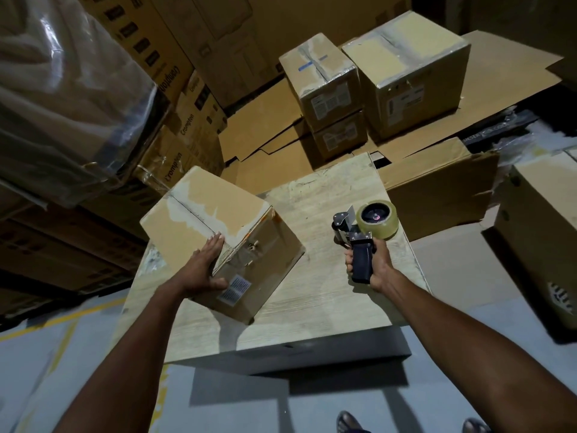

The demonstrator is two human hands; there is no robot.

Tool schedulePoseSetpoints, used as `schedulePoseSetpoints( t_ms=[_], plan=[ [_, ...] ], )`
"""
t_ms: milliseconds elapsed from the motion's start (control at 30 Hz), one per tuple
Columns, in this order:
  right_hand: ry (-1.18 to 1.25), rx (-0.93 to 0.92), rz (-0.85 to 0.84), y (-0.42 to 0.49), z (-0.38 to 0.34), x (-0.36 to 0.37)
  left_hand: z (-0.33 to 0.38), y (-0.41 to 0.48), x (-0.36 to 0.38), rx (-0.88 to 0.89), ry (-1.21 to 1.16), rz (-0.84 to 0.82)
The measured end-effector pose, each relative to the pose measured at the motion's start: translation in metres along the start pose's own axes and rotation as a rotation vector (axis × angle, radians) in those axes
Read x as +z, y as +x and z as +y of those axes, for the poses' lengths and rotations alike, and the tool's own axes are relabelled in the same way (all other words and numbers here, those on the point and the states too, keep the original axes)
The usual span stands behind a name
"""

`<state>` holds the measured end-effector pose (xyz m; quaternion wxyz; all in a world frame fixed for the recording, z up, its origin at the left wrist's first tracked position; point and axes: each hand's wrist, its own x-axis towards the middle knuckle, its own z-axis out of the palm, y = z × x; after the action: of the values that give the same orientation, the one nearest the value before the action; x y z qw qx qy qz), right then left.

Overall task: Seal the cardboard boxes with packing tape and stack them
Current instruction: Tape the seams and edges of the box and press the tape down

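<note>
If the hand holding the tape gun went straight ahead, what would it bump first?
Probably the big brown carton lying just past the table's far edge. The right hand points its tape gun that way, over bare tabletop, though depth is hard to judge.

A pale, wood-grained square desk (312, 295) is standing on the grey floor (343, 410). A brown cardboard box (199, 214) with torn whitish patches on top is sitting on the desk's left part, turned askew and jutting past the left edge. Beyond the desk, flattened brown cardboard sheets (265, 120) are lying on the floor, carrying taped brown cartons (406, 73).
</note>
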<state>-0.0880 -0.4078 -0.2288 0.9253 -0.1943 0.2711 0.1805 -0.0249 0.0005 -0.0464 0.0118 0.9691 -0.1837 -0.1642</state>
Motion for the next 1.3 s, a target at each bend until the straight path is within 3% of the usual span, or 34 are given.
schedulePoseSetpoints(
  t_ms=[167,267,333,400,467,567,733,900,1100,1300],
  plan=[
    [-0.156,-0.064,0.263,0.000,0.005,-0.004,-0.005,-0.005,0.002,-0.042,0.024,0.038],
    [-0.637,-0.166,0.596,-0.014,0.009,0.002,-0.008,-0.014,0.004,-0.061,0.042,0.061],
    [-0.971,-0.368,0.858,-0.027,0.017,0.011,-0.014,-0.018,0.003,-0.079,0.064,0.063],
    [-1.110,-0.662,0.912,-0.035,0.026,0.023,-0.020,-0.020,0.005,-0.073,0.083,0.058],
    [-1.187,-0.925,0.821,-0.034,0.042,0.035,-0.028,-0.021,0.006,-0.058,0.085,0.069],
    [-1.274,-1.144,0.616,-0.029,0.065,0.064,-0.040,-0.022,0.005,-0.043,0.093,0.068],
    [-1.513,-1.312,0.201,-0.013,0.106,0.124,-0.068,-0.028,-0.002,-0.006,0.072,0.046],
    [-1.722,-1.434,-0.086,0.012,0.147,0.176,-0.106,-0.022,-0.001,0.073,0.051,0.069],
    [-1.870,-1.572,-0.237,0.037,0.179,0.224,-0.139,-0.022,0.004,0.159,0.002,0.134],
    [-2.146,-1.578,-0.308,0.068,0.187,0.250,-0.143,-0.032,0.026,0.158,0.148,0.357]
  ],
)
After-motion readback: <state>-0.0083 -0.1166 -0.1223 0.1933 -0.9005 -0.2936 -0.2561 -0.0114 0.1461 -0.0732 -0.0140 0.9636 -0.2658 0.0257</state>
